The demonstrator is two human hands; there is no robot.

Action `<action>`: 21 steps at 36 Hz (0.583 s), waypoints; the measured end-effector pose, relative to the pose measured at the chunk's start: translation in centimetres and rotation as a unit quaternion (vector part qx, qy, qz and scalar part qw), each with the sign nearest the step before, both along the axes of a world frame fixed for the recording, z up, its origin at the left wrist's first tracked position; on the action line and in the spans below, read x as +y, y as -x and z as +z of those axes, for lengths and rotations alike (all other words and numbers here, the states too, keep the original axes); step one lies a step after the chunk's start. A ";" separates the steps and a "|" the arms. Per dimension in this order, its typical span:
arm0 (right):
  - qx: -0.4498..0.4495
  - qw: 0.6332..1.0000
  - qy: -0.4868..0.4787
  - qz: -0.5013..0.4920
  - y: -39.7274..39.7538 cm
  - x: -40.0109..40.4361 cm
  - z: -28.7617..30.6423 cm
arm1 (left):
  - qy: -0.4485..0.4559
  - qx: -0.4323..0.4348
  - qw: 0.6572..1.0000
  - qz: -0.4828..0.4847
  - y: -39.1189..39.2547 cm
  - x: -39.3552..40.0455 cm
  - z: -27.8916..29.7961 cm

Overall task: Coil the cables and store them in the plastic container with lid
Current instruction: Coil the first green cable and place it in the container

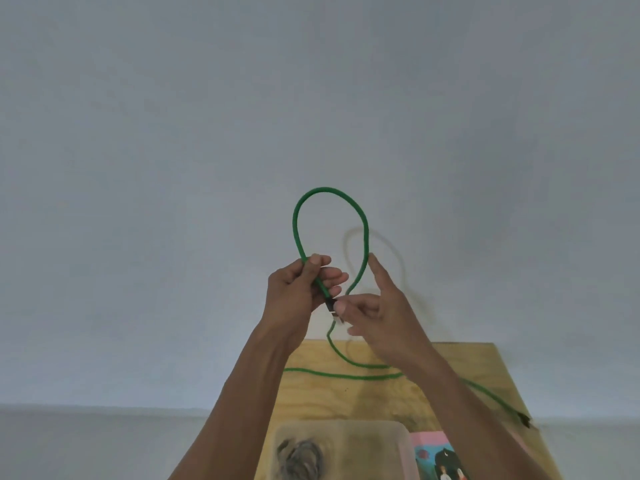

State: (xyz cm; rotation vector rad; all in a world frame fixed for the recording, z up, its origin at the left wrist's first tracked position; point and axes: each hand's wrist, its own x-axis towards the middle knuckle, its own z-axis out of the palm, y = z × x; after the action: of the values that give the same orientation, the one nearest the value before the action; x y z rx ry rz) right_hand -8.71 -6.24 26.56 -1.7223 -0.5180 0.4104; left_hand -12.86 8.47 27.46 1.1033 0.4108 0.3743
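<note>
Head view. Nearest the camera, a translucent plastic container point(341, 448) holds a grey coiled cable point(299, 457); beside it lies a pink illustrated card point(438, 457), no legible writing. Above, the left hand point(299, 292) grips the green cable point(329, 192) just behind its plug point(333, 308), fingers curled round it. Right hand point(375, 311): thumb near the plug tip, forefinger extended, touching the loop's far strand; whether it pinches cannot be told. Slack trails below both hands across the wooden table point(485, 362). Judgement: keep loops equal, feeding slack without twisting.
</note>
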 end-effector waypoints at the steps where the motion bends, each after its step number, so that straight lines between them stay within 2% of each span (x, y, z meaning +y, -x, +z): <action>1: 0.001 1.000 -0.017 -0.012 0.1 -0.4 0.0 | 0.016 -0.006 1.000 0.000 -0.4 -0.7 0.2; 6: 0.037 0.994 -0.083 -0.055 -0.7 -2.5 0.5 | 0.059 -0.024 0.998 -0.018 -1.9 -3.3 1.9; 11: 0.110 0.988 -0.110 -0.011 -2.4 -4.4 0.9 | 0.053 -0.029 0.997 -0.053 -2.3 -4.5 3.5; 14: 0.106 0.987 -0.118 0.011 -3.1 -5.1 1.5 | 0.068 -0.041 0.995 -0.053 -2.4 -5.3 4.4; 17: -0.004 0.995 -0.088 -0.035 -3.9 -5.4 2.4 | 0.076 -0.047 0.996 -0.023 -2.5 -6.0 5.7; 19: -0.110 0.989 -0.082 -0.064 -5.0 -5.4 3.2 | 0.060 -0.046 0.997 -0.022 -2.5 -6.5 6.7; 21: -0.212 0.974 -0.071 -0.047 -6.4 -5.1 4.6 | 0.039 -0.039 0.997 -0.046 -2.4 -7.0 7.7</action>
State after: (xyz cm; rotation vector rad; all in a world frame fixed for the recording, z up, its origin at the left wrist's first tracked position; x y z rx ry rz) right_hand -2.34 -11.37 31.15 -1.6900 -0.7502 -0.0673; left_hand -10.43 1.44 35.12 1.0246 0.3018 0.3160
